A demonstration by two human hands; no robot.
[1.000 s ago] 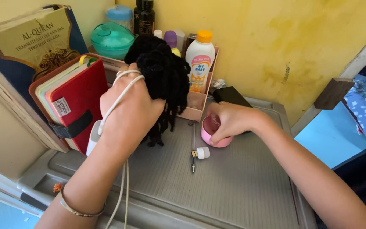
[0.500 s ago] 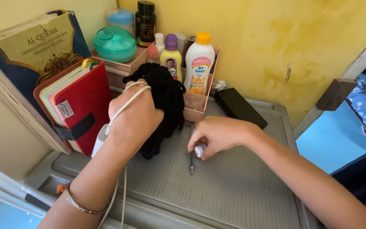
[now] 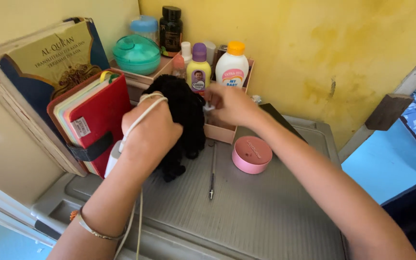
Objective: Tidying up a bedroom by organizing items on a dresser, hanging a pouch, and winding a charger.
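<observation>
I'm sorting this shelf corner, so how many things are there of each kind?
Bottles: 5 (dark-capped jar, purple-capped, orange-capped, two small white ones)
Lidded tubs: 3 (teal, blue-lidded, pink)
Books: 2 (large one, red one)
Black fuzzy bundle: 1
Pen-like tool: 1
Total: 12
</observation>
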